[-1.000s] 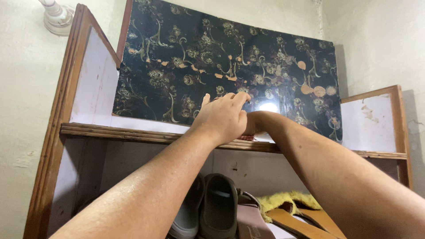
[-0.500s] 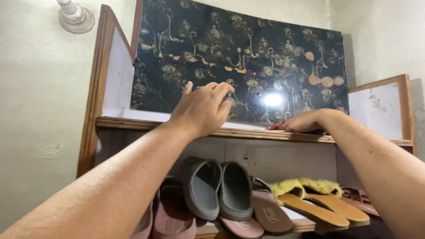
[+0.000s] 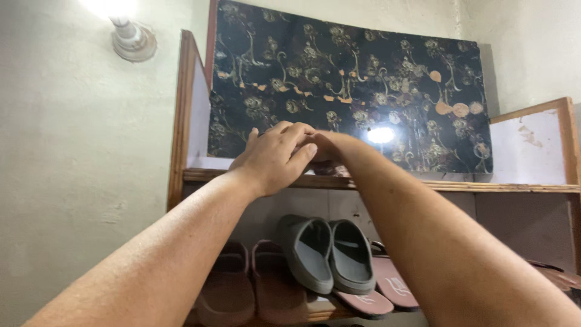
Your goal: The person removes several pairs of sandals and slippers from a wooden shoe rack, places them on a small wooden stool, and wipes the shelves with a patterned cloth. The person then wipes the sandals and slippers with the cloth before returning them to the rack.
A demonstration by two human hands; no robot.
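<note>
My left hand point(image 3: 273, 158) rests palm down on the front edge of the wooden top shelf point(image 3: 460, 186), its fingers bent and close together. My right hand point(image 3: 330, 144) lies just right of it, touching its fingertips and partly hidden behind them. Under my right hand a small dark red thing point(image 3: 331, 169), maybe a cloth, shows on the shelf. Behind both hands a dark board with a gold flower pattern point(image 3: 363, 79) leans upright on the shelf.
The lower shelf holds a pair of grey slippers point(image 3: 330, 254), brownish clogs point(image 3: 254, 284) to their left and pink sandals point(image 3: 387, 284) to their right. A lit wall lamp point(image 3: 130, 36) is at the upper left. White side panels close the top shelf's ends.
My right hand slid left along the top shelf with the red thing and now meets my left hand. The view shifted left and down; the yellow furry sandals left the view.
</note>
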